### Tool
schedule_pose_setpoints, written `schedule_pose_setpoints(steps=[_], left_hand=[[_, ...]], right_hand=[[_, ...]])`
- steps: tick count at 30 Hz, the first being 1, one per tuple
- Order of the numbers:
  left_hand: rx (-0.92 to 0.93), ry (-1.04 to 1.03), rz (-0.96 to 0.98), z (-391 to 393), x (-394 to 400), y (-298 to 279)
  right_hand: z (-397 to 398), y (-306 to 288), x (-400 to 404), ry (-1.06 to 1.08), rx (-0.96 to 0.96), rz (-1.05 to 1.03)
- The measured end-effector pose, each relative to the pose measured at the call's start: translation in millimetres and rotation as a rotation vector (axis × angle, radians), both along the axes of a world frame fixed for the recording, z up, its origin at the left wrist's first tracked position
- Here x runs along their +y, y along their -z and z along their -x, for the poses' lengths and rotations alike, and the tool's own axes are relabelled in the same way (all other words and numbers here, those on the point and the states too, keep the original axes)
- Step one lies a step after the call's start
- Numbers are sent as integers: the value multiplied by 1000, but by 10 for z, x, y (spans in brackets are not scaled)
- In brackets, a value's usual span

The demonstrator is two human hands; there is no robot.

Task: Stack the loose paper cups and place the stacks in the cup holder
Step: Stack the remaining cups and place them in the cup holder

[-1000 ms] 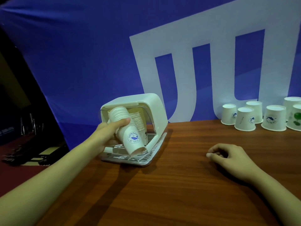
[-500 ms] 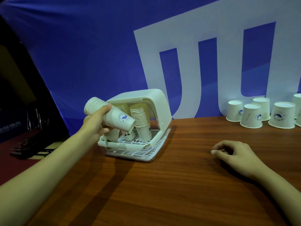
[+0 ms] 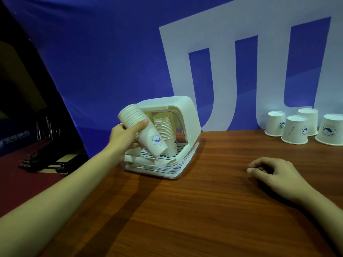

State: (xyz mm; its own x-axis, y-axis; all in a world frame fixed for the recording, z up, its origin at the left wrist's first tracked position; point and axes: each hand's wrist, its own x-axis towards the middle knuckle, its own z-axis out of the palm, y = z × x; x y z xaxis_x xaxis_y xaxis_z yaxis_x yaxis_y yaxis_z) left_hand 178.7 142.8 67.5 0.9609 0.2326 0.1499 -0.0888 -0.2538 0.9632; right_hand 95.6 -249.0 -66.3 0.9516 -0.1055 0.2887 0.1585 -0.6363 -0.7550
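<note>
A big blue cloth with a white shape hangs behind a brown wooden tabletop [image 3: 213,210]. In the middle of the frame, near the left, a white cup holder [image 3: 187,115] sits on the tabletop with its lid lifted up. One stack of cups [image 3: 164,127] is already standing inside it, toward the back.

A tall stack of paper cups [image 3: 141,128] is held by the left hand [image 3: 123,138] right at the open front of the holder. The grip of this hand is closed around the middle of the stack, with the thumb on top. The stack is tilted, with its wide end pointing down toward the white grid floor of the holder.

The right hand [image 3: 272,173] is resting on the tabletop at the lower right, loosely curled, with nothing in it.

At the right edge, a group of loose cups [image 3: 294,128] is waiting upside down by the cloth.

To do this step well, the stack should be tipped up straight and slid in beside the standing stack, not on it. The wide end should be set flat on the grid before the grip is let go. The lid should not be bumped.
</note>
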Motion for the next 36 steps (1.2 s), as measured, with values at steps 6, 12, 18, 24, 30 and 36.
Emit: schedule_pose_setpoints(steps=[6,12,18,24,30,36], left_hand=[[53,38,64,-116,-63,-90],[-54,-133,20,-118,134,40],[-99,-87,180,-38,-58,60],[333,180,315,-40,-265,39],[172,76,50,-255,-184,116],[-53,-36,-414,-265,-130,365]], right_hand=[[-9,1,-29,1,-4,-32],[-30,18,-25,0,9,-46],[-19,17,-9,-3,-2,-40],[5,1,-2,-15,-3,-50],[-25,26,-22,-7,-10,-43],[-26,27,-17,-3,5,-43]])
